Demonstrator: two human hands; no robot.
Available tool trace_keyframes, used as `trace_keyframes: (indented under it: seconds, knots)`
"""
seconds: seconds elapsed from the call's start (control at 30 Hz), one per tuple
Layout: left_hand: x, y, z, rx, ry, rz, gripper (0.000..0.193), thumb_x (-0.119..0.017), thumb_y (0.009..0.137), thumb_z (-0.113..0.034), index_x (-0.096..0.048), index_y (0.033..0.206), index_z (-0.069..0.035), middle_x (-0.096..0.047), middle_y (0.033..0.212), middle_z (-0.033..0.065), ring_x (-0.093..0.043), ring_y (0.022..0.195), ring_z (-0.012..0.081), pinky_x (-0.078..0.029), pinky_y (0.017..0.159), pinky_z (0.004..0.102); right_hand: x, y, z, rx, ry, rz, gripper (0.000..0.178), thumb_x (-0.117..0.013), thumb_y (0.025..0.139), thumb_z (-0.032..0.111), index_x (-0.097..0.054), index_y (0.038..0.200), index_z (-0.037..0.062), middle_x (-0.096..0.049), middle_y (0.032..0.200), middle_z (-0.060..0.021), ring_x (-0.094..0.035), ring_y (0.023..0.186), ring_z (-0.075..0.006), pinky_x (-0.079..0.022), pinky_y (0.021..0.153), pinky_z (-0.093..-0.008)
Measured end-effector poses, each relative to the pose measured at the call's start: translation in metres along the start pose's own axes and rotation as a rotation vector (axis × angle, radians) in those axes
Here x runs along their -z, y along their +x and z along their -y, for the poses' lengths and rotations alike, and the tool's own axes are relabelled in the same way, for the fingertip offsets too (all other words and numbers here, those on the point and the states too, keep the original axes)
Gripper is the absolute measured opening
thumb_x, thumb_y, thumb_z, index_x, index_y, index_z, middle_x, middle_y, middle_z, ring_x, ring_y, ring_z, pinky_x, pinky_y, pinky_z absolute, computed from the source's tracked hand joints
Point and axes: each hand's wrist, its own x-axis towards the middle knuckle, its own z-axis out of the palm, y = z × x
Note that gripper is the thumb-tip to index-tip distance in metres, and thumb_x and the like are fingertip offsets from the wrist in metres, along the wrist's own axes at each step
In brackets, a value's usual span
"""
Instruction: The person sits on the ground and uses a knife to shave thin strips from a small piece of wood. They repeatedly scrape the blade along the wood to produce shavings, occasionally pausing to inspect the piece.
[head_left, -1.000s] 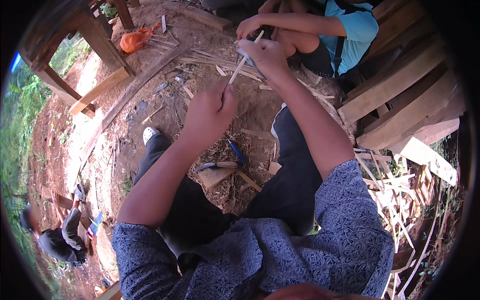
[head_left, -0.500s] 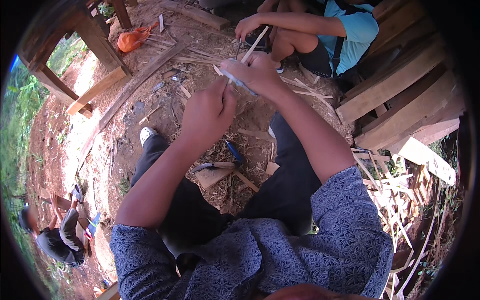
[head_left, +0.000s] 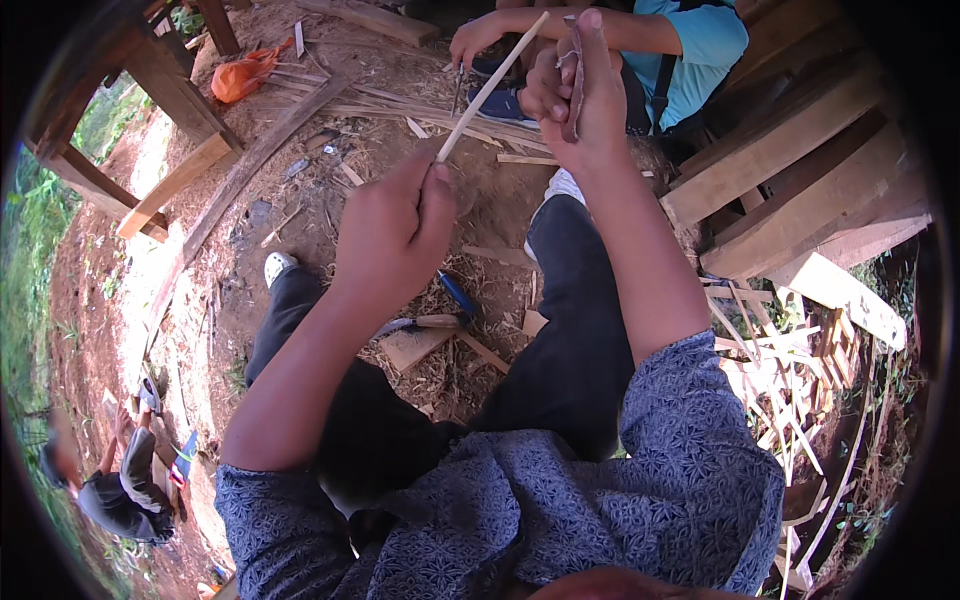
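A slim, pale wooden stick (head_left: 492, 88) slants up and away from my left hand (head_left: 392, 232), whose fingers are closed round its near end. My right hand (head_left: 598, 105) is raised at the stick's far right, apart from it. Folded in its curled fingers is a thin, ragged-edged brown-grey sheet that looks like sandpaper (head_left: 574, 90). On the ground between my legs lie a knife (head_left: 437, 321), a blue-handled tool (head_left: 457, 292) and a flat wood offcut (head_left: 412, 350).
Ahead, a person in a turquoise shirt (head_left: 715, 60) sits holding a thin tool. Stacked planks (head_left: 780, 170) stand at right above a heap of wood strips (head_left: 790, 400). A long board (head_left: 215, 210) and an orange bag (head_left: 240, 78) lie left. Another person (head_left: 125, 500) sits far left.
My right hand has come off the stick and moved up and right, carrying the sandpaper. My left hand has shifted slightly left and down with the stick, now bare along its length.
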Motion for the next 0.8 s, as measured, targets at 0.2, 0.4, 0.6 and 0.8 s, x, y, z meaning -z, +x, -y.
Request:
trace_keyframes:
  seconds: [0.2,0.4,0.6,0.8]
  knots:
    - [0.002,0.001,-0.001,-0.03,-0.033,-0.011,0.021,-0.052,0.101,-0.016,-0.058,0.089,0.0,-0.053,0.058,0.0183,-0.056,0.052,0.0386,-0.042,0.052,0.0448,0.017,0.008,-0.007,0.064,-0.068,0.193,0.051,-0.048,0.105,0.053,-0.046,0.069,0.0173,-0.034,0.05,0.0018,-0.034,0.039,-0.0102,-0.028,0.041,-0.0263]
    - [0.002,0.0,-0.001,-0.02,-0.065,-0.01,0.028,-0.051,0.103,-0.02,-0.057,0.084,0.0,-0.052,0.058,0.0181,-0.055,0.051,0.0382,-0.041,0.052,0.0445,0.006,0.0,-0.002,0.02,-0.096,0.095,0.043,-0.052,0.105,0.05,-0.052,0.078,0.0159,-0.032,0.051,0.0029,-0.033,0.04,-0.0099,-0.028,0.043,-0.0266]
    - [0.0,-0.002,0.005,-0.034,-0.11,-0.018,0.034,-0.048,0.105,-0.023,-0.061,0.083,0.0,-0.055,0.058,0.0151,-0.058,0.051,0.0334,-0.044,0.054,0.0414,0.009,-0.001,0.002,-0.01,-0.025,0.109,0.027,-0.06,0.103,0.033,-0.056,0.084,0.0147,-0.036,0.054,0.0034,-0.035,0.041,-0.0093,-0.028,0.043,-0.0257]
    - [0.004,-0.002,0.001,0.024,-0.16,0.033,0.038,-0.045,0.106,-0.023,-0.066,0.083,-0.001,-0.056,0.057,0.0088,-0.057,0.051,0.0193,-0.044,0.054,0.0359,0.022,0.001,0.004,-0.053,-0.076,0.197,0.017,-0.06,0.103,0.024,-0.062,0.094,0.0096,-0.046,0.059,0.0023,-0.038,0.042,-0.0076,-0.03,0.043,-0.0241]
